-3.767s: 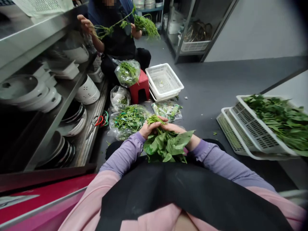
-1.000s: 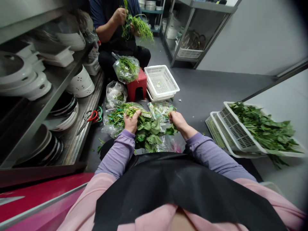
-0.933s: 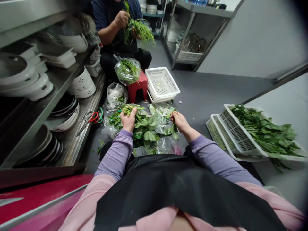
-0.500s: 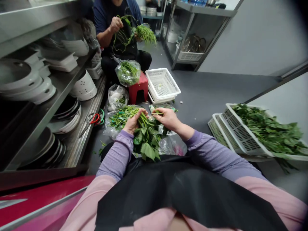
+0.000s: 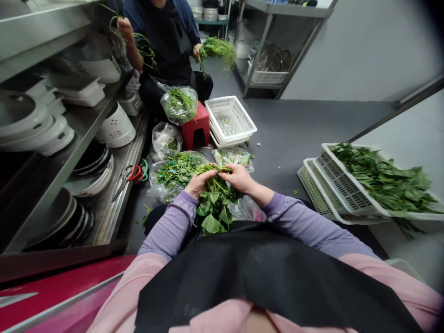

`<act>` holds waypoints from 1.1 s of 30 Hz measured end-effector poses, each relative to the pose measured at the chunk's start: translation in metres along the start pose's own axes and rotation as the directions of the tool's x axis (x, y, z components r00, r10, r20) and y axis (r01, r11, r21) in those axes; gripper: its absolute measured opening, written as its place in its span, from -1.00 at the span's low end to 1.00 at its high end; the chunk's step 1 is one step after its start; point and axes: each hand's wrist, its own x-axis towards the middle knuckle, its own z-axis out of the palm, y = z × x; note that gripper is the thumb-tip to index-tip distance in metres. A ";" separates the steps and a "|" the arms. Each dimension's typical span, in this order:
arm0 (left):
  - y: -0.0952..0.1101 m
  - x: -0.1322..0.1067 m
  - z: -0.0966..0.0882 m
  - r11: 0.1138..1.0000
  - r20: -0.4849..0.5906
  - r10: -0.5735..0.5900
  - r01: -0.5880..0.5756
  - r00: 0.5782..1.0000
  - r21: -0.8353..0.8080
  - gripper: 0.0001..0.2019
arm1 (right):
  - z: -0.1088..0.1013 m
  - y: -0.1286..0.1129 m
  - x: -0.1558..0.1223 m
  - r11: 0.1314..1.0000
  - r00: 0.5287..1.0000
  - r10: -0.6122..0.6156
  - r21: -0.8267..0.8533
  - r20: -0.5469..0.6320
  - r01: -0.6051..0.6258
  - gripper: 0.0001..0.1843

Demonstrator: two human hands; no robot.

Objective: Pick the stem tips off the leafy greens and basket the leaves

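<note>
My left hand point(image 5: 200, 183) is closed around a bunch of leafy greens point(image 5: 214, 208); the leaves hang down towards my lap and the stems point up. My right hand point(image 5: 240, 178) meets it at the top of the bunch, its thumb and fingers pinched on the stems. Exactly how many stems are in that pinch I cannot make out. Just beyond my left hand, cut stem pieces point(image 5: 178, 169) lie in an open clear plastic bag on the floor. Below my right hand is another clear plastic bag point(image 5: 248, 208) with something pink in it.
Stacked white baskets point(image 5: 354, 185) with leafy greens point(image 5: 388, 182) stand at right. Ahead are a red stool point(image 5: 195, 127) bearing bagged greens point(image 5: 179, 104) and a white basket point(image 5: 231, 118). Scissors point(image 5: 133, 174) lie on the left shelf's edge. A co-worker point(image 5: 163, 46) sits opposite, holding thin greens.
My right hand has come in to my left, and both now meet at the stems. The co-worker's hands have moved apart, one raised with a few strands.
</note>
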 end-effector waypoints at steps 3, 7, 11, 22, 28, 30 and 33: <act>-0.003 0.003 -0.002 1.000 -0.042 0.003 -0.003 0.999 0.009 -0.76 | 0.004 0.005 -0.005 0.927 0.992 0.113 0.356 0.048 -0.122 -0.68; -0.002 0.004 -0.004 0.999 -0.024 0.006 -0.005 1.000 0.032 -0.78 | 0.008 0.007 -0.011 0.762 0.955 0.265 0.578 0.134 -0.292 -0.64; 0.009 0.004 -0.008 0.997 0.011 0.016 -0.017 1.000 0.073 -0.79 | -0.001 0.017 -0.008 0.721 0.925 0.371 0.604 0.079 -0.341 -0.61; 0.016 0.000 -0.011 0.708 0.006 0.323 -0.246 0.946 0.662 -0.83 | -0.058 0.020 0.001 0.810 0.953 0.280 0.504 0.116 -0.299 -0.62; 0.006 -0.008 0.004 0.869 0.106 0.185 -0.213 0.977 0.447 -0.64 | -0.024 0.004 -0.007 0.893 0.915 0.211 0.314 0.343 -0.323 -0.66; 0.006 -0.010 0.005 0.892 0.106 0.186 -0.213 0.977 0.398 -0.66 | -0.020 0.000 -0.007 0.909 0.920 0.189 0.293 0.343 -0.296 -0.65; 0.007 -0.010 0.005 0.892 0.092 0.221 -0.239 0.971 0.383 -0.73 | -0.018 -0.004 -0.009 0.909 0.930 0.207 0.291 0.304 -0.297 -0.65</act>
